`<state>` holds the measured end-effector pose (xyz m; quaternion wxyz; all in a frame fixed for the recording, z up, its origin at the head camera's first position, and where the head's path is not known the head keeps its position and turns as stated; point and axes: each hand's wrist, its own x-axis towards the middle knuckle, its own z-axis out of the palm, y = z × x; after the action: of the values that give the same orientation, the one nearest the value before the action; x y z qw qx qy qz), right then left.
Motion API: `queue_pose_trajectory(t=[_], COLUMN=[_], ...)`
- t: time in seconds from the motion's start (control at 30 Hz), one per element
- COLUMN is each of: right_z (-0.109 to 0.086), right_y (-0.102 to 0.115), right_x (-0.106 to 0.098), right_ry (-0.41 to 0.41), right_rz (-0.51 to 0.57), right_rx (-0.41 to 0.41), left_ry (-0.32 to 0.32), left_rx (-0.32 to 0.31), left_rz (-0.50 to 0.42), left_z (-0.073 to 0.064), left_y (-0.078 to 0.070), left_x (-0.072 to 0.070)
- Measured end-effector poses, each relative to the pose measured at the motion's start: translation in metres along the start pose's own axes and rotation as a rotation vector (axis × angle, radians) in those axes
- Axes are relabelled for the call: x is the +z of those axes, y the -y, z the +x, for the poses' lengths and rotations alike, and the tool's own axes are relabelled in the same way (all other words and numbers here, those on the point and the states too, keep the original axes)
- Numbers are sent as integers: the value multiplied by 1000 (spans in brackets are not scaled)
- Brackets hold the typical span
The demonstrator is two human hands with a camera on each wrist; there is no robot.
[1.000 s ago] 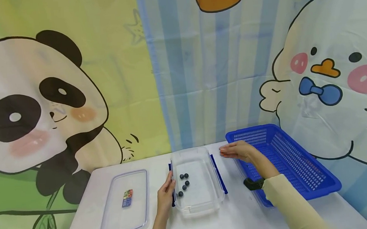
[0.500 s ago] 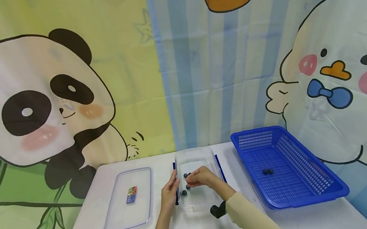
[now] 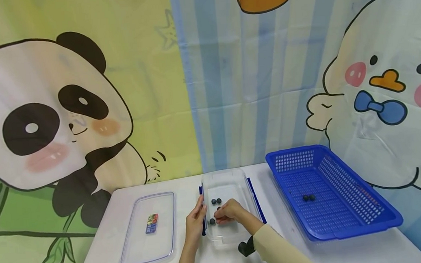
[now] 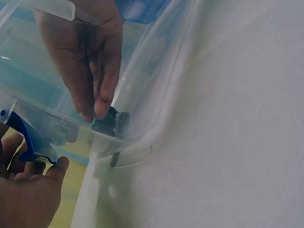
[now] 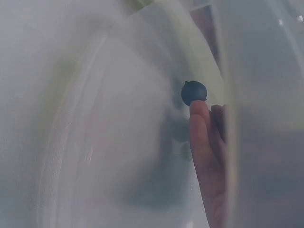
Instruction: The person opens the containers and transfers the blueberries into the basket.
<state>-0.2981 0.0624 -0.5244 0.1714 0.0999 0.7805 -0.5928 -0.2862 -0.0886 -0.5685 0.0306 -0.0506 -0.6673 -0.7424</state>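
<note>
Head view: the left hand (image 3: 194, 221) grips the clear box (image 3: 235, 230); the right hand (image 3: 231, 210), fingertips together, reaches inside among dark berries (image 3: 212, 221). Left wrist: fingers curl at a blue latch (image 4: 26, 138). Right wrist: one berry (image 5: 194, 93) sits by the fingertips; whether pinched, I cannot tell.

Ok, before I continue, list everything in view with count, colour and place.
Container: one, clear, mid-table
Side clasps: two, blue, container's long sides
Small balls: at least four, dark blue, in container; two in basket
Basket: one, blue, right of container
Lid: one, clear, purple-rimmed, left of container
Label: one, multicoloured, mid-lid
Table: one, white, underneath
Backdrop: multicoloured, behind table
Wrist devices: two, black, at wrists
Sleeve: one, cream, right arm
Left hand: one, bare, gripping container's left side
Right hand: one, bare, inside container
</note>
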Motion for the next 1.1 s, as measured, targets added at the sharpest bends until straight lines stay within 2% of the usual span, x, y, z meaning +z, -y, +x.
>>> queue_pose_trajectory(t=[0.37, 0.47, 0.7, 0.9, 1.1], right_z=[7, 8, 10, 9, 8], right_y=[-1, -2, -2, -3, -4], right_x=[6, 7, 7, 7, 8], right_ry=[-40, -30, 12, 42, 87], right_rz=[-80, -84, -123, -135, -145], right_rx=[29, 24, -47, -63, -73], left_ry=[15, 17, 17, 3, 28], left_rx=[40, 36, 20, 12, 23], left_rz=[3, 9, 15, 19, 25], left_z=[1, 0, 0, 0, -3], left_y=[0, 1, 0, -1, -5], left_x=[0, 0, 0, 0, -1])
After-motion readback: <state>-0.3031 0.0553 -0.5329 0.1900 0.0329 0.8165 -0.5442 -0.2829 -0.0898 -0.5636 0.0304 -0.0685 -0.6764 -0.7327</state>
